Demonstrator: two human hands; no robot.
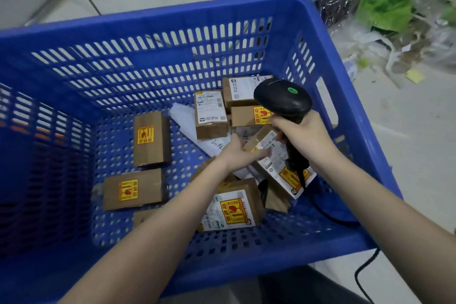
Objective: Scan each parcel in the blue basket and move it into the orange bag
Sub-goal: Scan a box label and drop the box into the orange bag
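A blue slotted basket [172,12] fills the view and holds several small brown cardboard parcels with yellow fragile stickers. Inside it, right of centre, my left hand [237,153] grips a tilted parcel with a white label [276,155]. Just above that parcel, my right hand [303,135] holds a black barcode scanner [283,101] by its handle, head pointing up and away. Other parcels lie at the left [151,138], lower left [133,190], near front [234,207] and back [211,113]. The orange bag is out of view.
A white plastic mailer [187,121] lies under the parcels. The scanner's black cable [362,276] trails over the basket's near right rim to the floor. Green and clear plastic wrapping [387,4] is heaped on the tiled floor at the upper right.
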